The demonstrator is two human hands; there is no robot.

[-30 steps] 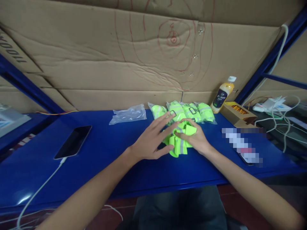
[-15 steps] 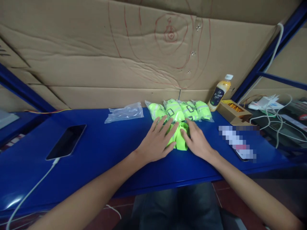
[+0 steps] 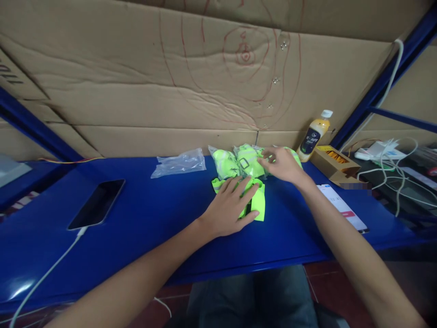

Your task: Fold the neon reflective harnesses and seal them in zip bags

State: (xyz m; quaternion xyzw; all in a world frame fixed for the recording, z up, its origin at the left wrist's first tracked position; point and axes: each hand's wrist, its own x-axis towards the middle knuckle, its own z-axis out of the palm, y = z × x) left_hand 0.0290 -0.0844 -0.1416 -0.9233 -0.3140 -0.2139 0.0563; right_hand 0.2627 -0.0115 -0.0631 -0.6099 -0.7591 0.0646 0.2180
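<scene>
A loose neon-green strap bundle [image 3: 258, 207] with grey reflective stripes lies in the middle of the blue shelf top. My left hand [image 3: 232, 207] rests on it, palm down, fingers spread. Behind it stands a row of several clear bags with neon-green reflective straps inside, among them a left bag [image 3: 225, 163] and one with a dark buckle [image 3: 248, 160]. Over the right part of this row is my right hand [image 3: 282, 165], its fingers bent and apart, pointing left. It covers much of the bags there; whether it touches them is hard to tell.
Flattened clear plastic bags [image 3: 179, 162] lie left of the row. A phone [image 3: 97, 204] on a white cable is at the left, another phone [image 3: 344, 209] at the right. A juice bottle [image 3: 313, 136], a small open carton [image 3: 334, 164] and tangled white cables [image 3: 392, 168] stand back right.
My right hand has left the loose strap bundle and moved back and up over the bagged row. My left hand stays on the bundle, which now lies more spread out to the left.
</scene>
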